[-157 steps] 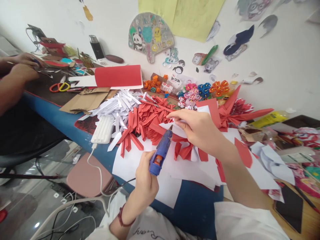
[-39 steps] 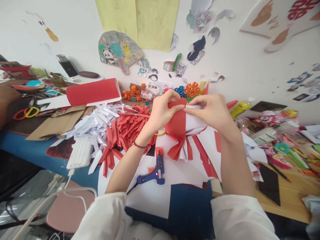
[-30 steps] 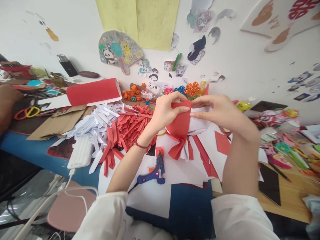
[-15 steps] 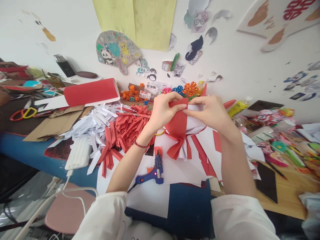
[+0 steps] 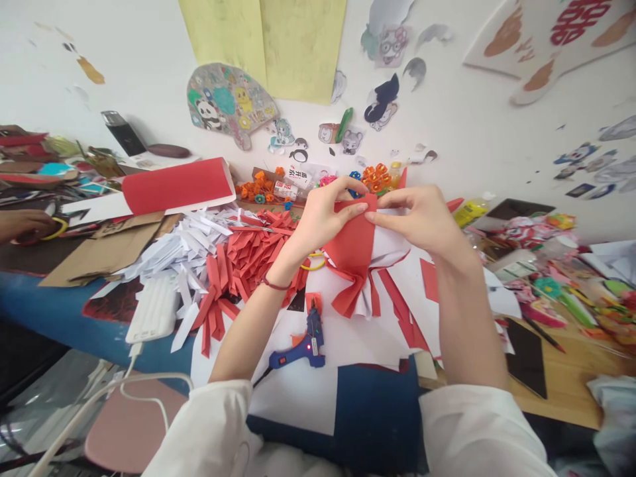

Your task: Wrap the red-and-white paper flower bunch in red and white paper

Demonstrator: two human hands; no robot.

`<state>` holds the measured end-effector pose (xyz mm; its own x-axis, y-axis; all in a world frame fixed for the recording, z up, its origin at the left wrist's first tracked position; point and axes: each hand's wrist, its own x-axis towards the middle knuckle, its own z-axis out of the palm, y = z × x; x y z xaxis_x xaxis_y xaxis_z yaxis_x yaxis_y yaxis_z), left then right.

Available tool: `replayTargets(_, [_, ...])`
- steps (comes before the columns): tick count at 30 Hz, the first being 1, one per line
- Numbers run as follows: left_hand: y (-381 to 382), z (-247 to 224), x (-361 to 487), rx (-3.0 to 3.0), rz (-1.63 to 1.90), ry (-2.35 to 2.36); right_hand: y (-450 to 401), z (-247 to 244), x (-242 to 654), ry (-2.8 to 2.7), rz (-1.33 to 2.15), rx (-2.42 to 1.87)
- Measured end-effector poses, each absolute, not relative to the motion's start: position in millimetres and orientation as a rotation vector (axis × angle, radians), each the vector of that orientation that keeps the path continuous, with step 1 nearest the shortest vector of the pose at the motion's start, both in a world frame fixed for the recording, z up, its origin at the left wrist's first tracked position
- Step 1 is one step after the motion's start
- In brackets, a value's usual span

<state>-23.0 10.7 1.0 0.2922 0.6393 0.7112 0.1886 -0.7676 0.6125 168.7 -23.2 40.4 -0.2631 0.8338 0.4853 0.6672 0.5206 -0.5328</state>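
Note:
Both my hands hold up a piece of red and white paper [image 5: 352, 246], gathered into pleats at its lower end. My left hand [image 5: 325, 215] pinches its top edge from the left, thumb in front. From the right, my right hand [image 5: 416, 213] pinches the same edge, thumb and fingertips close to the left thumb. The white side of the paper shows below my right hand. Beneath, a blue glue gun [image 5: 313, 341] with a lit red light lies on white sheets [image 5: 360, 341]. Red paper strips [image 5: 258, 252] are heaped left of the held paper.
White paper strips [image 5: 173, 248], a white power bank [image 5: 155, 308] and brown cardboard [image 5: 102, 248] lie to the left. A rolled red sheet [image 5: 179, 184] is behind them. Another person's hand [image 5: 20, 225] is at yellow-handled scissors [image 5: 58, 228]. Craft scraps [image 5: 546, 265] crowd the right.
The red paper's face has turned a little wider toward me; both hands keep their pinch. At the far left, another person's hand has come onto the scissors. The view has shifted slightly.

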Motion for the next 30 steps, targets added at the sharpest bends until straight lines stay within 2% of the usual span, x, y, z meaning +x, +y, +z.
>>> replayTargets(7, [17, 0, -26, 2.261, 1.369, 0.781, -42, 43, 181, -1.917, 0.226, -1.196])
replayTargets(10, [22, 2, -25, 2.264, 1.329, 0.769, -78, 18, 198, -1.615, 0.124, -1.172])
replayTargets(12, [25, 5, -23, 2.286, 1.267, 0.784, -105, -16, 204, -1.363, 0.087, -1.383])
replayTargets(15, [28, 11, -19, 2.318, 1.159, 0.811, -129, -74, 195, -1.393, 0.453, -1.820])
replayTargets(18, [26, 15, -14, 2.306, 1.149, 0.830, -126, -111, 176, -1.566, 0.706, -1.875])
replayTargets(25, [12, 19, -4, 2.380, 1.224, 0.763, -81, -131, 162, -1.300, 1.027, -1.817])
replayTargets(30, [-2, 19, 11, 2.503, 1.276, 0.803, -66, -144, 158, -1.012, 1.036, -1.779])
